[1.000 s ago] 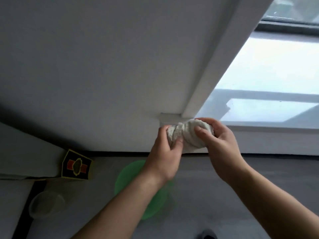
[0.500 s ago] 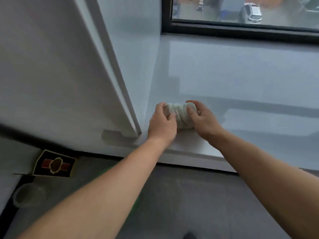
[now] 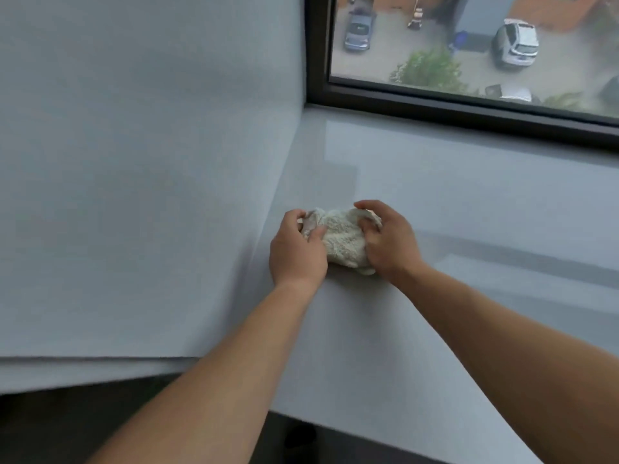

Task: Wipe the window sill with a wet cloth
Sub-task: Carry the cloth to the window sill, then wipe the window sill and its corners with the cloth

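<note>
A bunched off-white cloth [image 3: 341, 241] rests on the wide pale grey window sill [image 3: 469, 202], close to its left end. My left hand [image 3: 296, 251] grips the cloth's left side, fingers curled into it. My right hand [image 3: 390, 244] grips its right side from above. Both hands press the cloth down on the sill. Part of the cloth is hidden under my palms.
A white side wall [image 3: 150, 162] rises right beside the cloth on the left. A dark window frame [image 3: 452, 112] runs along the back of the sill, with a street and cars behind the glass. The sill's front edge [image 3: 385, 437] drops to a dark floor.
My hands carried the cloth from the air in front of the sill's edge onto the sill, then farther in toward the window. The cloth looks looser now.
</note>
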